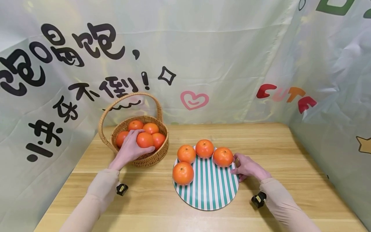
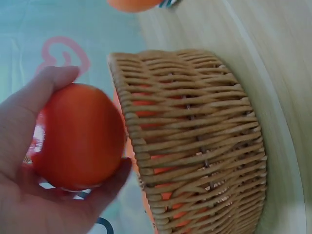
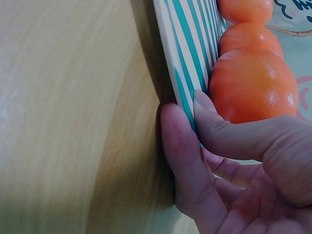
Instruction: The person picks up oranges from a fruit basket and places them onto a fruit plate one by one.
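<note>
My left hand (image 1: 131,147) grips a glossy, round orange (image 2: 80,136) at the wicker basket (image 1: 150,159), thumb and fingers curled round its sides. In the left wrist view the fruit is right at the basket's rim. Several more oranges (image 1: 150,128) sit inside the basket, partly hidden by the hand. My right hand (image 1: 246,167) pinches the right rim of a round plate (image 1: 207,193) with green and white stripes. Its thumb (image 3: 209,117) lies on top, with a finger at the underside. Several oranges (image 1: 183,173) rest along the plate's left and far edges.
The basket's tall arched handle (image 1: 130,94) rises over its opening. Beneath everything is a wooden table (image 1: 145,206). A printed cloth (image 1: 226,64) with lettering and a pink heart hangs behind the table and along its sides.
</note>
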The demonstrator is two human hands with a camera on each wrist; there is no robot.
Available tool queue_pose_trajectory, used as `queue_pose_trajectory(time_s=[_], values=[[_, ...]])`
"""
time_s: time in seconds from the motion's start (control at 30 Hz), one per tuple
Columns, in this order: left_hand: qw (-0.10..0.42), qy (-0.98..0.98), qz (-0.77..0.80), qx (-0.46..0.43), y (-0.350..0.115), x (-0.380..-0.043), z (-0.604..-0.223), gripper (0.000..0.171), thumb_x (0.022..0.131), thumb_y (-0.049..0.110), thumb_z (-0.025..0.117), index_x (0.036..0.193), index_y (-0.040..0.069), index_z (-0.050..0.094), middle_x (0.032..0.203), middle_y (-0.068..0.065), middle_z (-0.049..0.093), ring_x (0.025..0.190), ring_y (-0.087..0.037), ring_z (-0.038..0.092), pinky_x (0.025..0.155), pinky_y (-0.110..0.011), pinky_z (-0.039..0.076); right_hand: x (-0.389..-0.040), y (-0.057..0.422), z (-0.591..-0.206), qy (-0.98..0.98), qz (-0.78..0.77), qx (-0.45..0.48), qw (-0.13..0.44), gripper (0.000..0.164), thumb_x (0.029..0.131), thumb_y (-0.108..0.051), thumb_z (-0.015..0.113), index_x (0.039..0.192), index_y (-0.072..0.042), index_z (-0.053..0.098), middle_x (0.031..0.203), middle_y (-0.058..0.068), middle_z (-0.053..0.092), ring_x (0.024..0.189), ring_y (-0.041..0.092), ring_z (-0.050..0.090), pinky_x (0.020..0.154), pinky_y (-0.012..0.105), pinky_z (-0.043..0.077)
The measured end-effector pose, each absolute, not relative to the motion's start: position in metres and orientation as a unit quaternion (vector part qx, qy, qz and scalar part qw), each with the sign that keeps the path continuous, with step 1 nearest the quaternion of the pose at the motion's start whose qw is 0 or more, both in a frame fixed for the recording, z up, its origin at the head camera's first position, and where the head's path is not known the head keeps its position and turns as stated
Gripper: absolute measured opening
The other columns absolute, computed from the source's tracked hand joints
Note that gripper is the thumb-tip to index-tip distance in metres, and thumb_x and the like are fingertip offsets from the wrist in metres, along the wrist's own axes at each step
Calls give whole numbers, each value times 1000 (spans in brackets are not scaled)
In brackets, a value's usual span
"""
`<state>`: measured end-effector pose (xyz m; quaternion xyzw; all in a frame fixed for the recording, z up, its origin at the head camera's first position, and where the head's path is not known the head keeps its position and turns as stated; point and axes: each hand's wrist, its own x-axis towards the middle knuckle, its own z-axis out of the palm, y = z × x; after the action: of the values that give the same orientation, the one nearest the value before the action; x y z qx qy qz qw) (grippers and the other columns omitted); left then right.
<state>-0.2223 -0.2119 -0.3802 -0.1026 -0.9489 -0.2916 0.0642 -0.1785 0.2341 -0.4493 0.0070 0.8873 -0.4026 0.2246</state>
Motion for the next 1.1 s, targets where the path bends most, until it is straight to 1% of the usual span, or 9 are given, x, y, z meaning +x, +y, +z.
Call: queue_pose_trajectory(time_s=[0.13,0.23,0.37,0.5,0.63,0.83,1.0,1.1], values=[[108,-927,-333,-137,-207,-219,-378,79,75,38,86,139,12,48,137,-13,47,115,-31,55,95,-53,51,-179,234,-449,889,-400,7,224,42,90,-2,72,121,3,44,87,14,54,60,20,60,55,33,58],[148,-907,-358,-168,-203,-218,-377,76,72,34,89,135,15,51,133,-11,48,113,-28,55,94,-51,50,-179,234,-450,888,-402,9,224,42,89,-1,72,120,3,44,87,14,53,60,20,60,55,33,58],[190,-881,-377,-212,-197,-215,-373,76,68,29,92,132,15,54,129,-10,53,113,-24,53,93,-49,49,-180,234,-450,885,-406,12,226,42,89,0,72,120,2,44,86,13,51,60,19,60,54,33,58],[216,-864,-382,-248,-189,-212,-368,76,64,27,93,130,14,56,126,-9,56,113,-23,54,91,-47,50,-180,234,-451,886,-404,13,226,43,89,-1,72,121,3,43,87,12,51,60,19,60,54,33,58],[234,-850,-384,-273,-181,-207,-365,77,62,25,94,128,14,58,124,-8,57,110,-21,56,89,-45,51,-180,235,-452,887,-403,10,224,44,89,-1,72,121,3,43,87,13,51,60,20,60,54,33,58],[244,-836,-393,-295,-173,-202,-361,77,62,24,95,129,12,59,123,-5,58,108,-17,58,89,-36,53,-180,235,-452,887,-405,6,223,43,89,-1,72,121,3,43,88,14,52,60,20,60,54,34,58],[234,-832,-408,-294,-166,-197,-359,84,62,22,94,133,10,51,126,-4,63,108,-18,62,91,-30,52,-180,235,-452,887,-405,7,223,44,89,-1,72,122,3,43,88,14,52,61,20,61,54,34,58],[231,-830,-410,-300,-161,-195,-358,86,61,22,95,132,9,48,125,-4,65,106,-19,65,90,-31,53,-181,235,-453,886,-406,10,224,44,89,-1,72,122,3,43,88,14,52,61,20,60,54,34,58]])
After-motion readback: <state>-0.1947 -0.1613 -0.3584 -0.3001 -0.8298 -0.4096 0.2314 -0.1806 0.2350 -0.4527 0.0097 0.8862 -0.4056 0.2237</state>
